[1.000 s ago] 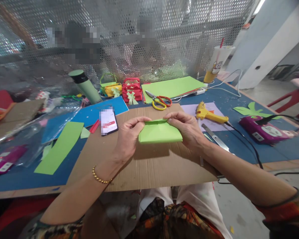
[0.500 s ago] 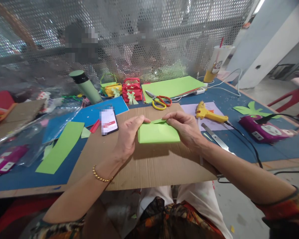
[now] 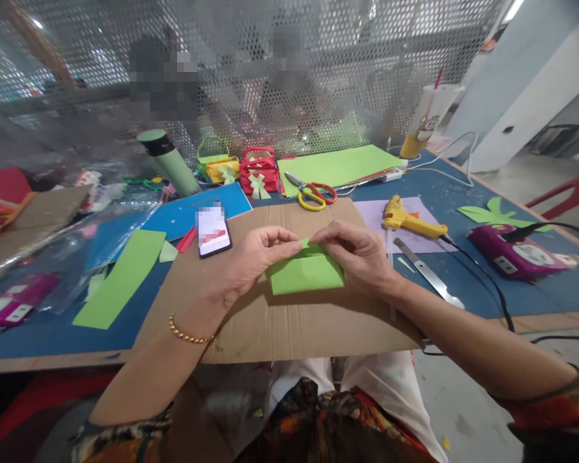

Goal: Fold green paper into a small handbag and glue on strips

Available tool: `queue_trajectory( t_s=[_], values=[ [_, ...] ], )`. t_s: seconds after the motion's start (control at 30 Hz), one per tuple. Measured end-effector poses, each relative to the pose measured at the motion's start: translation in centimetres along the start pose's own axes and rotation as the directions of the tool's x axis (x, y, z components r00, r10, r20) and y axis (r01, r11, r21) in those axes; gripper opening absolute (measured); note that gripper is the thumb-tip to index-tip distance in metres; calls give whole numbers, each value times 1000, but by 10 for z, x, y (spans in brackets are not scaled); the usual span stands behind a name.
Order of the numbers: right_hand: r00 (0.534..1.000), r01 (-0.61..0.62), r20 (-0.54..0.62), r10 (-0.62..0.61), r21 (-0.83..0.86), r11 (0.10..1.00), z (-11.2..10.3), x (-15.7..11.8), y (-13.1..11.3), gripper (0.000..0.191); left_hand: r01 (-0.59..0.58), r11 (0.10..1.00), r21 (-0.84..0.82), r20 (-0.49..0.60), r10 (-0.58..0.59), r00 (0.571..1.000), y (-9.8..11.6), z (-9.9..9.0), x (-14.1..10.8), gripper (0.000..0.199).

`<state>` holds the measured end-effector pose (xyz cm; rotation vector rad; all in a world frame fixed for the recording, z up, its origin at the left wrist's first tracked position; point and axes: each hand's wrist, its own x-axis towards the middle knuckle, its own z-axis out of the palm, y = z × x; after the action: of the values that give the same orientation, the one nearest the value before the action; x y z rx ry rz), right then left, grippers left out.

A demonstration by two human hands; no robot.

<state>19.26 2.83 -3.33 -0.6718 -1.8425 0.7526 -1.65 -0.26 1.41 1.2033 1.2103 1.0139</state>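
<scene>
Left of the cardboard sheet (image 3: 244, 337), on the counter (image 3: 492, 297), lies a flat green strip (image 3: 123, 276); a phone (image 3: 215, 239) rests at the sheet's far-left edge. Over the sheet's left-central part, the left hand (image 3: 248, 263) has its thumb farther in along the paper's upper edge than half a second earlier, closer to the opposite fingers. Its grip is closed, pinching that edge at the left. Over the sheet's middle is the folded green paper (image 3: 309, 276), its lower edge now slanting up to the right; contact with the sheet cannot be told. The change suggests that work is concentrated on the upper fold. Scissors (image 3: 310, 191) lie at the sheet's far edge. Right of the sheet's middle, the right hand (image 3: 364, 257) pinches the paper's upper-right edge, thumb and fingertips nearly together; some fingers are hidden. Beyond the sheet's right side lie a yellow glue gun (image 3: 415, 224) and a metal blade (image 3: 429, 274).
</scene>
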Motion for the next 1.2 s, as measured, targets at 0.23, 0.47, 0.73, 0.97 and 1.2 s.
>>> queue_trajectory(
  t_s=[0.23,0.47,0.73,0.97,1.2],
  values=[
    [999,18,43,-16,-41,999,0,-1,-6,23,-36,998,60,-2,36,999,-4,-2,1,38],
    [997,-56,53,57,-17,998,0,0,-8,24,-62,996,63,-45,65,997,-6,-3,3,37],
    [979,-201,53,196,127,971,3,-1,-1,37,-46,997,63,-78,51,996,-4,-3,3,36],
    [938,-338,-9,346,195,921,-4,6,0,55,-95,993,72,-155,105,982,-5,-2,3,27],
    [921,-389,81,382,90,917,0,8,-2,70,-172,958,227,-170,213,962,-10,-3,4,16]
  ],
)
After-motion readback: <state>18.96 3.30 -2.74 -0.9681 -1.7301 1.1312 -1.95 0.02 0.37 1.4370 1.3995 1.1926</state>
